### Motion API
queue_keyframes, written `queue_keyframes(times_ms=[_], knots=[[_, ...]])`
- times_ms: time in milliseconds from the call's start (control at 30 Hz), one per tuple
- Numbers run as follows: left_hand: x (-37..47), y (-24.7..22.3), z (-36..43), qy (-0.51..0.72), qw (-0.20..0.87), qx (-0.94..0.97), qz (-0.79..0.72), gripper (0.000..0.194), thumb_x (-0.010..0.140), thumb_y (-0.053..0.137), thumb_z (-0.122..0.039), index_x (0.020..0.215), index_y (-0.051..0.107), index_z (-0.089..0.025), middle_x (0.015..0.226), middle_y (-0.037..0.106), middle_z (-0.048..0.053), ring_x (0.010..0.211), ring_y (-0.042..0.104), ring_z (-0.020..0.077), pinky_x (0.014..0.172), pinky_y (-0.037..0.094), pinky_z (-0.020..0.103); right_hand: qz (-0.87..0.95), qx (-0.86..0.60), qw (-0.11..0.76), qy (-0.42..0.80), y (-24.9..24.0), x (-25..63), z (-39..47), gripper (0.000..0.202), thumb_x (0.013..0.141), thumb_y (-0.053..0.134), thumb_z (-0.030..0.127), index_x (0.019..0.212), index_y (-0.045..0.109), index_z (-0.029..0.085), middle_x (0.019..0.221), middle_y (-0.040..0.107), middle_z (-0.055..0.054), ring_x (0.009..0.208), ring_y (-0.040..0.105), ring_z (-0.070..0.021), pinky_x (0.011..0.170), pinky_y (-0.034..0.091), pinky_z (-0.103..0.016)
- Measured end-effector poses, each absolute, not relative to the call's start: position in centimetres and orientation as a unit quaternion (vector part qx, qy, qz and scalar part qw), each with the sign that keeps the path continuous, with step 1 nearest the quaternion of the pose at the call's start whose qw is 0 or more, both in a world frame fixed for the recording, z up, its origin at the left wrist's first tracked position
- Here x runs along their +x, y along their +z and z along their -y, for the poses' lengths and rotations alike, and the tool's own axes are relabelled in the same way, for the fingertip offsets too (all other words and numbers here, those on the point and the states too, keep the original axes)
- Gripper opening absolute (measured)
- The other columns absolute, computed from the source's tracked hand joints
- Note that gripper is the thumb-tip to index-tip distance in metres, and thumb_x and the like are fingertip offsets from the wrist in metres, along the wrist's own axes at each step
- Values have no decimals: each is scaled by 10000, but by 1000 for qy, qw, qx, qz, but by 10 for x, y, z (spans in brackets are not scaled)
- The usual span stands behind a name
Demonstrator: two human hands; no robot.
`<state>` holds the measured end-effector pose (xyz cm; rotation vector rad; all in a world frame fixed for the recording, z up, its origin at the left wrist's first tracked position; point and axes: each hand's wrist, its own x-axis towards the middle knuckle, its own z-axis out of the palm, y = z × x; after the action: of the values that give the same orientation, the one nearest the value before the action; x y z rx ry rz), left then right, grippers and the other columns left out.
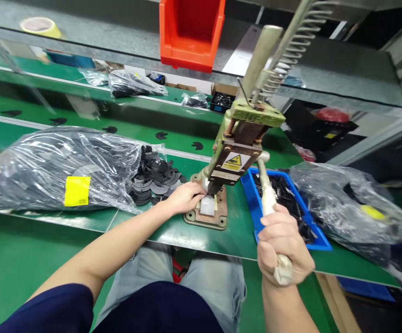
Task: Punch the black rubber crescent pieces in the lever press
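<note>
A green hand press (237,152) with a warning label stands on the bench. My right hand (284,245) is wrapped round its tape-covered lever (268,196), which points down toward me. My left hand (187,197) is at the press base (204,219), thumb and fingers pinched together right beside the lowered ram (215,186). What they hold is too small and hidden to make out. A white block (207,205) sits on the base under the ram. Dark curved plastic parts (157,178) lie heaped to the left of this hand, spilling from a clear plastic bag (62,162).
A blue tray (320,238) of black parts sits right of the press, beside another plastic bag (356,203). Behind, several dark parts lie spaced along a green conveyor belt (131,132). An orange bin (192,37) and a tape roll (40,26) rest on the shelf above.
</note>
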<state>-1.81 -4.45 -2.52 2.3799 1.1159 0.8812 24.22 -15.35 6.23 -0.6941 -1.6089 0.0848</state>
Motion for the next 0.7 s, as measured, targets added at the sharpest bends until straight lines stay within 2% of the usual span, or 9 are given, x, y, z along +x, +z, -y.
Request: queue_keyframes(times_ms=[100, 233, 333, 400, 533, 700], knots=[[-51, -8, 47, 263, 141, 858, -418, 254, 1007, 590, -233, 1222, 720, -198, 1246, 758, 105, 1180, 671, 265, 1057, 519, 427, 698, -295, 652, 38, 59, 241, 150, 176, 784, 704, 261, 643, 605, 297, 637, 632, 37, 731, 661, -235, 1030, 546, -657], [-120, 12, 47, 121, 48, 865, -484, 226, 940, 674, -274, 1144, 736, -200, 1172, 749, 122, 1135, 645, 310, 1019, 486, 456, 696, -276, 662, 38, 62, 238, 148, 175, 797, 713, 238, 655, 613, 266, 659, 646, 31, 769, 668, -223, 1052, 533, -643], [-154, 14, 47, 3, 26, 851, -524, 376, 838, 762, -308, 1197, 722, -209, 1211, 735, 127, 1156, 622, 345, 979, 475, 462, 686, -264, 677, 36, 61, 235, 148, 209, 812, 726, 222, 646, 599, 240, 666, 644, 37, 782, 673, -201, 1068, 532, -609], [-160, 9, 48, -47, 18, 850, -525, 449, 826, 760, -328, 1256, 705, -211, 1259, 722, 130, 1179, 611, 355, 964, 467, 466, 681, -259, 684, 35, 61, 234, 148, 233, 822, 730, 217, 636, 589, 226, 666, 644, 39, 784, 679, -186, 1075, 538, -583], [-153, 0, 49, -66, -10, 855, -515, 385, 901, 659, -318, 1260, 727, -195, 1237, 727, 146, 1153, 620, 349, 919, 459, 466, 689, -258, 676, 35, 62, 235, 148, 228, 812, 732, 195, 635, 590, 216, 677, 654, 35, 790, 690, -189, 1078, 537, -590], [-154, 4, 48, 12, -14, 866, -500, 330, 976, 544, -241, 1182, 802, -245, 1177, 750, 127, 1104, 645, 308, 901, 467, 435, 695, -257, 671, 33, 62, 236, 148, 211, 798, 716, 174, 634, 592, 223, 679, 650, 40, 782, 682, -196, 1058, 536, -622]])
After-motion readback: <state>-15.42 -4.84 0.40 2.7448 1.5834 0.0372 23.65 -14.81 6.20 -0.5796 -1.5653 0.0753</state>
